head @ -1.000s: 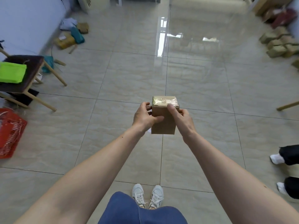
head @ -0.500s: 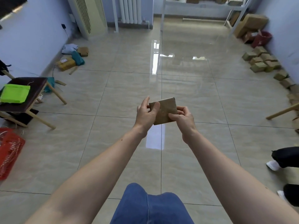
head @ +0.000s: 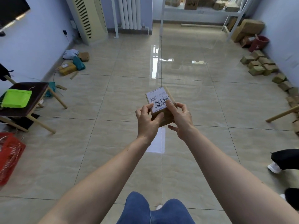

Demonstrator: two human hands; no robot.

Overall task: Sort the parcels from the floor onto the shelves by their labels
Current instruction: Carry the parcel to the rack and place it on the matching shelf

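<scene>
1. The floor (head: pixel 113 143) is glossy beige tile, running to blue walls on both sides.
2. A white shelf (head: pixel 200 11) stands at the far end, with brown boxes on its visible level.
3. A tall cream unit (head: pixel 87 18) leans at the far left corner, beside a white radiator (head: pixel 129 12).
4. A wooden stool (head: pixel 29 101) stands at the left, with a bright green packet (head: pixel 17 98) lying on its dark seat.
5. A red crate (head: pixel 9 157) sits at the left edge, nearer than the stool.
6. A row of small parcels (head: pixel 258 64) lies along the right wall; a red bucket (head: pixel 258 43) and larger cartons stand beyond them.
7. More packets (head: pixel 72 63) lie by the left wall.
8. The box (head: pixel 163 117) is held up in mid-air at the centre, above the floor, tilted so that its white label (head: pixel 157 100) faces the camera.
9. The left hand (head: pixel 148 119) grips the box's left side, thumb across the front below the label.
10. The right hand (head: pixel 182 118) grips the right side, forefinger on the label's edge.
</scene>
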